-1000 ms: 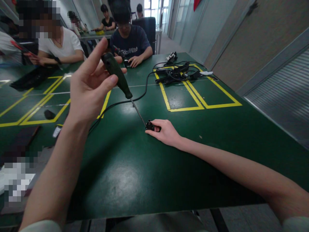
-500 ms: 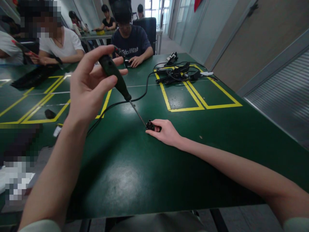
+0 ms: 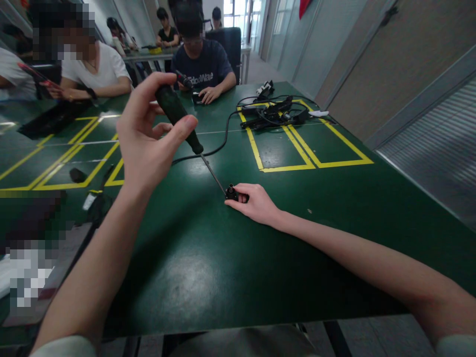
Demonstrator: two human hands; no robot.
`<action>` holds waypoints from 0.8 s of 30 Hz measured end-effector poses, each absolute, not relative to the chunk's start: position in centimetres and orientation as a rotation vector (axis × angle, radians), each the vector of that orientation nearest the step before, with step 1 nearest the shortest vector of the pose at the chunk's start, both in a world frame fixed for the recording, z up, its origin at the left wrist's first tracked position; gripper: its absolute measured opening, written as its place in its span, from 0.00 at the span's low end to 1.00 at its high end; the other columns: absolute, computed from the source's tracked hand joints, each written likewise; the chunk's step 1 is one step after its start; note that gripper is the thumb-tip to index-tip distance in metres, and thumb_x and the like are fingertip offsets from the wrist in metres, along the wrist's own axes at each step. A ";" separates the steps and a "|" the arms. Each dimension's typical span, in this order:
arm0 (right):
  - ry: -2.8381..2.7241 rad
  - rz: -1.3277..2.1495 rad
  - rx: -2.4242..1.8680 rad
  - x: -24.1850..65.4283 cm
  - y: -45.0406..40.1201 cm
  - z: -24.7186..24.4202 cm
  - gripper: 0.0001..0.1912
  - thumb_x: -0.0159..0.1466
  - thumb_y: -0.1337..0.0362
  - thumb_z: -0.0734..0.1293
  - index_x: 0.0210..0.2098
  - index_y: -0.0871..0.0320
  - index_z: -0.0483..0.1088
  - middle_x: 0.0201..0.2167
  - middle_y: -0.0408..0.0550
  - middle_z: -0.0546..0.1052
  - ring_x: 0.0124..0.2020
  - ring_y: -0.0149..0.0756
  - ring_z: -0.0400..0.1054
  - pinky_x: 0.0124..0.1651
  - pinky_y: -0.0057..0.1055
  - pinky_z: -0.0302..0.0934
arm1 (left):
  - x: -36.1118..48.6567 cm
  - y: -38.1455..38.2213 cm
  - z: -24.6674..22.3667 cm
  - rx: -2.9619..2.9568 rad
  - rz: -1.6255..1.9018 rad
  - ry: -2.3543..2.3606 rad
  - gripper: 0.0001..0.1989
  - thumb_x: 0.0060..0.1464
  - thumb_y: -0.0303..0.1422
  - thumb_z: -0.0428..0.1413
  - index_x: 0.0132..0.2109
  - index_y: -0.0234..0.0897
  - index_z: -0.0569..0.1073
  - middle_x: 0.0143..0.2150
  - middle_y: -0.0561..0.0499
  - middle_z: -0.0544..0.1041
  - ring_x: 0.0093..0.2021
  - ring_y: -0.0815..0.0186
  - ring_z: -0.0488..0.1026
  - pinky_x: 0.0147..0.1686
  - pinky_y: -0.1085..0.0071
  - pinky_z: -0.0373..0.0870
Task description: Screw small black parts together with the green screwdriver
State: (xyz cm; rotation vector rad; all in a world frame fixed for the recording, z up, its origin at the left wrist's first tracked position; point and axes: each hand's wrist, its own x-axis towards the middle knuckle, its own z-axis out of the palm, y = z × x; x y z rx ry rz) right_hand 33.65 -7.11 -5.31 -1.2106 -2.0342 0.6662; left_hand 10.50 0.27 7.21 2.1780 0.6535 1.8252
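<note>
My left hand [image 3: 148, 134] grips the dark green handle of a screwdriver [image 3: 178, 116], thumb on one side and fingers behind and on top. The screwdriver slants down to the right, and its thin metal tip meets a small black part [image 3: 231, 192]. That part is pinched between the thumb and index finger of my right hand [image 3: 256, 202], just above the green table [image 3: 223, 277]. It has a short round tube pointing up. The fine detail where the tip touches is too small to make out.
Black cables and black parts [image 3: 275, 114] lie at the back right among yellow tape outlines [image 3: 288, 168]. A small black object [image 3: 77, 175] sits at the left. A person in a dark shirt [image 3: 204, 64] works across the table; another in white [image 3: 96, 69] sits at the back left.
My left hand has turned and shifted a little right around the handle, its thumb now further right and its fingers more curled. My right hand and the black part have stayed in place.
</note>
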 end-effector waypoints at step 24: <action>-2.025 0.664 -1.193 33.8 -7.1 -5.7 0.10 0.65 0.61 0.73 0.30 0.59 0.74 0.25 0.41 0.70 0.25 0.29 0.61 0.30 0.29 0.53 | 11.0 -1.2 6.6 2.270 1.411 0.704 0.30 0.57 0.44 0.67 0.64 0.53 0.72 0.57 0.46 0.81 0.58 0.51 0.80 0.53 0.53 0.83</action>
